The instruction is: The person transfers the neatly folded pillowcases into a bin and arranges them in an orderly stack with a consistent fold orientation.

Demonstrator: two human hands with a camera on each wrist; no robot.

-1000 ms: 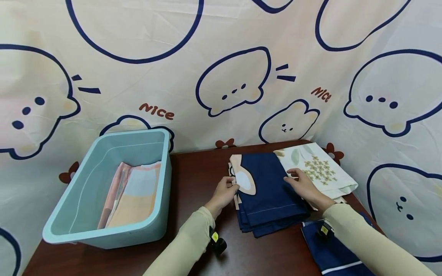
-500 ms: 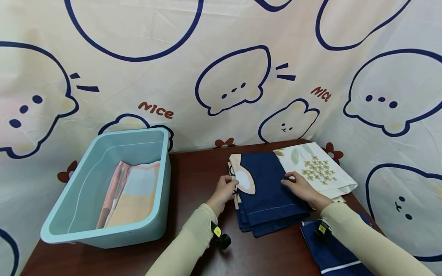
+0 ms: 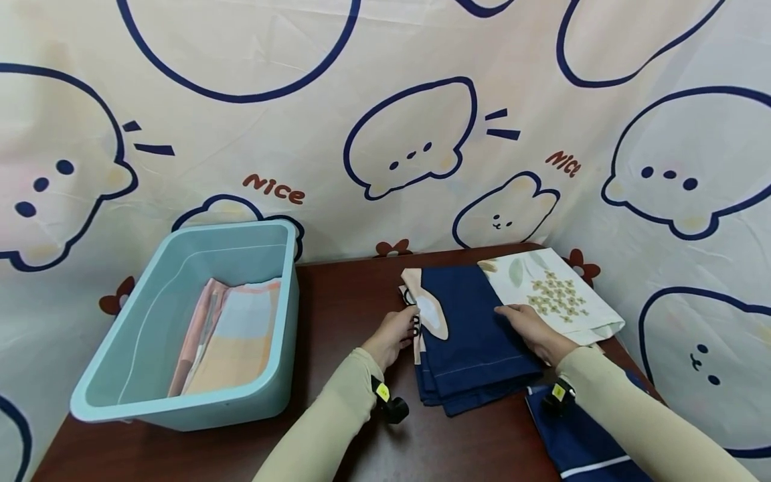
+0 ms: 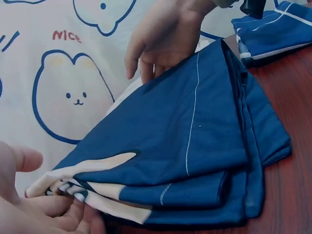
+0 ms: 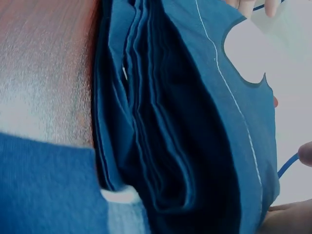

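A folded navy cloth (image 3: 472,321) with a cream patterned patch lies on the table in several layers. My left hand (image 3: 394,335) is at its left edge; in the left wrist view the fingers (image 4: 58,207) reach under the layers and the thumb stands away. On the opposite side, my right hand (image 3: 533,331) touches the right edge, its fingertips partly hidden by the fabric. The right wrist view shows the right thumb (image 5: 305,154) apart from the cloth. Beyond that hand lies a folded white cloth (image 3: 557,294) with a floral print.
A light blue plastic tub (image 3: 289,335) stands to the left, holding a folded pink, blue and orange cloth (image 3: 241,335). Another navy cloth (image 3: 578,435) with a white stripe lies under the right forearm. A printed curtain (image 3: 337,221) rises behind the brown table (image 3: 343,294).
My left hand has shifted slightly right, its fingers slipping under the cloth's edge where they pinched it before. The right hand has shifted slightly at the right edge. The cloth has barely moved.
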